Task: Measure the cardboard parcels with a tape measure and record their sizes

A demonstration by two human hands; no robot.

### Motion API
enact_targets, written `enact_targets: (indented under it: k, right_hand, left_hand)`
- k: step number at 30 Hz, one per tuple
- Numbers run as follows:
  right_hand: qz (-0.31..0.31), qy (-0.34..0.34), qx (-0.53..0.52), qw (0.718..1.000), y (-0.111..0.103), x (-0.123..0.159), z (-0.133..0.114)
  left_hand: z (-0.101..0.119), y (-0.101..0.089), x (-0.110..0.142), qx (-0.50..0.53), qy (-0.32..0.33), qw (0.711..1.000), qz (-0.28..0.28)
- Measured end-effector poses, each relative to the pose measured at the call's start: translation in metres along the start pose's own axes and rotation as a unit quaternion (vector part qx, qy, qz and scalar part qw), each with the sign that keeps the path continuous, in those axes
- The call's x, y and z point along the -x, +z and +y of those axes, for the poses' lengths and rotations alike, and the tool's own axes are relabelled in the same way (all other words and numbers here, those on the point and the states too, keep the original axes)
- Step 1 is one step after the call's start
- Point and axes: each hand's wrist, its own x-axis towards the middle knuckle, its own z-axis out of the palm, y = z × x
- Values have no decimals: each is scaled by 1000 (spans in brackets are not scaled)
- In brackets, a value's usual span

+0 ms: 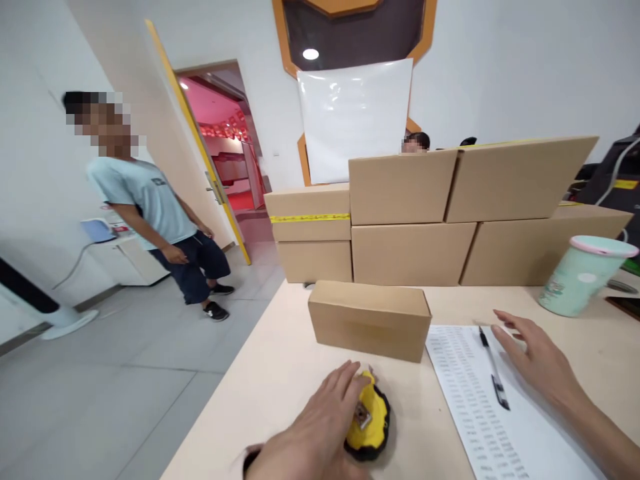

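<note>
My left hand (320, 427) is curled around the near-left side of a yellow and black tape measure (374, 420) with a scalloped dark rim. Its fingers lie along the top edge, and the thumb is mostly hidden. Over the right part of a printed sheet of paper (467, 400) hovers or rests my right hand (537, 360), fingers apart and holding nothing. A black and clear pen (494, 370) lies on the sheet, just left of that hand. Beyond my left hand sits a small closed cardboard box (367, 323).
Stacked cardboard boxes (413, 253) wall off the table's far side; a head shows behind them. A pale green cup (583, 277) stands at right, near a dark phone-like object (623, 307). Left of the table, a person (155, 200) stands on the floor by an open door (193, 133).
</note>
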Motion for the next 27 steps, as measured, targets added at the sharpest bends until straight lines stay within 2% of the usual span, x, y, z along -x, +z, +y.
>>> enact_targets:
  k: [3, 5, 7, 10, 12, 14, 16, 18, 20, 24, 27]
  right_hand:
    - [2, -31, -27, 999, -15, -7, -40]
    - [0, -103, -37, 994, -24, -11, -74]
    - [5, -193, -40, 980, -29, -16, -109]
    - [-8, -304, -19, 952, -25, -24, -150]
    - [-22, -339, 9, 940, -17, -28, -167]
    - [-36, -346, 39, 937, -6, -32, -177]
    - [-61, -340, 61, 936, 4, -34, -181]
    - [-80, -335, 71, 936, 11, -34, -183]
    - [-73, -340, 66, 935, 12, -29, -184]
    - [-26, -394, 38, 918, 5, 1, -176]
    - [2, -448, 13, 894, 3, 35, -158]
  left_hand:
    - [-15, 15, 3, 19, -26, 999, -6]
    - [-14, 23, -3, 27, -37, 999, 1]
    - [-12, 29, -10, 28, -25, 999, 32]
    - [-14, 36, -15, 47, 9, 995, 84]
    - [-19, 37, -13, 93, 13, 989, 113]
    - [-25, 33, -8, 198, 3, 970, 138]
    - [-31, 22, -2, 343, 10, 928, 143]
    - [-36, 6, 5, 471, 49, 869, 146]
    - [-43, -10, 13, 560, 92, 808, 159]
    - [-61, -31, 32, 663, 148, 708, 193]
    - [-73, -35, 42, 681, 191, 674, 212]
